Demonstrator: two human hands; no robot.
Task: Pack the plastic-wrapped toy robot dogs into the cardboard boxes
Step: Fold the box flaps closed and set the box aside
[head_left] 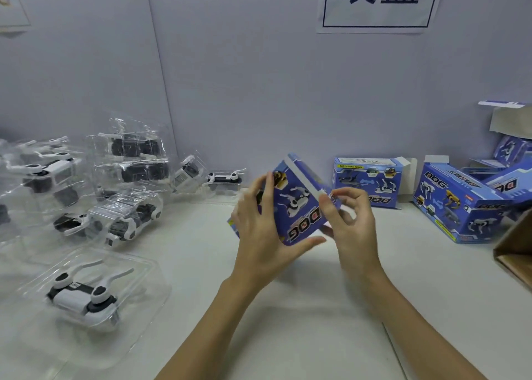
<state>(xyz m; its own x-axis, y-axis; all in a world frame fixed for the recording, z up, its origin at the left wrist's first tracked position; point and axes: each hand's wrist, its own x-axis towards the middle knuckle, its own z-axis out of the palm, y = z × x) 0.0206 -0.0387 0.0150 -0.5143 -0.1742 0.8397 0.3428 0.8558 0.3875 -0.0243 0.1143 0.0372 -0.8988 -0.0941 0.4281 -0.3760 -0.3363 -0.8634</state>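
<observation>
While both hands are working in the air above the middle of the counter (288, 307), one blue box (296, 204) is being held tilted between them, its printed face turned toward the camera.

Left hand (260, 230): gripping the box's left side, thumb lying under the near lower corner, fingers curled over the far edge.

Right hand (349, 221): pinching at the box's right end, thumb and forefinger closing on what looks like an end flap; whether the flap is being opened or tucked cannot be told.

Wrapped toy dogs: lying in clear plastic shells on the left of the counter. The nearest wrapped dog (82, 293) is sitting at near left, well apart from the hands; a heap of wrapped dogs (123, 192) is piling up against the far left wall.

Other boxes: a standing box (368, 181) is waiting at the far wall just right of the held one; a long box (457, 207) is lying farther right, with more stacked behind it. A brown carton (515, 250) is showing at the right edge.

Step in hand, as judged: preparing the box end; whether a dog is already inside cannot be told. Next move, if empty: freeing one hand, reaching left for a wrapped dog, and lining its shell up with the open end.
</observation>
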